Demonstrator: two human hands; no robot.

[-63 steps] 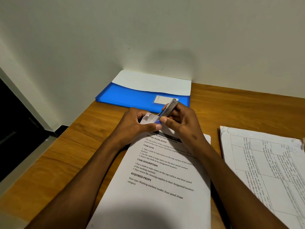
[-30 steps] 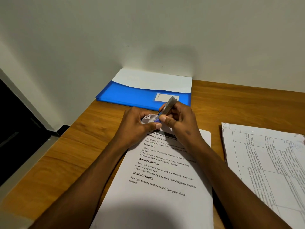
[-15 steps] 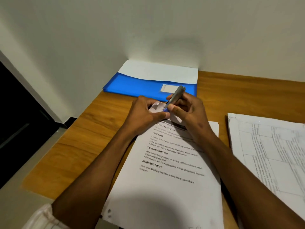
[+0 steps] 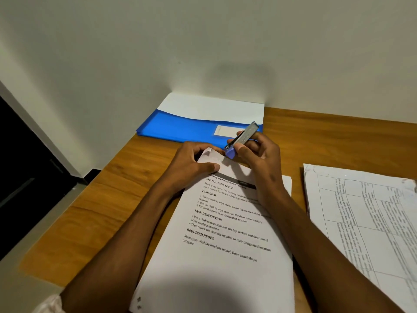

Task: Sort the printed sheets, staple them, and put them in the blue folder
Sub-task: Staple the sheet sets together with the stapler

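Observation:
A stack of printed sheets [image 4: 225, 245] lies on the wooden desk [image 4: 108, 199] in front of me. My left hand [image 4: 191, 163] pinches the stack's raised top-left corner. My right hand [image 4: 259, 154] grips a small silver and blue stapler [image 4: 242, 137], its blue nose at that corner. The blue folder [image 4: 180, 127] lies flat against the wall behind my hands, with white paper sticking out of its far side.
A second pile of sheets printed with tables [image 4: 365, 222] lies on the right of the desk. The white wall [image 4: 203, 53] stands right behind the folder. The desk's left edge drops to a dark floor [image 4: 22, 166].
The view has tipped down and shifted slightly. Both hands stay at the stack's top-left corner, and the stapler's rear end has lifted a little over the folder.

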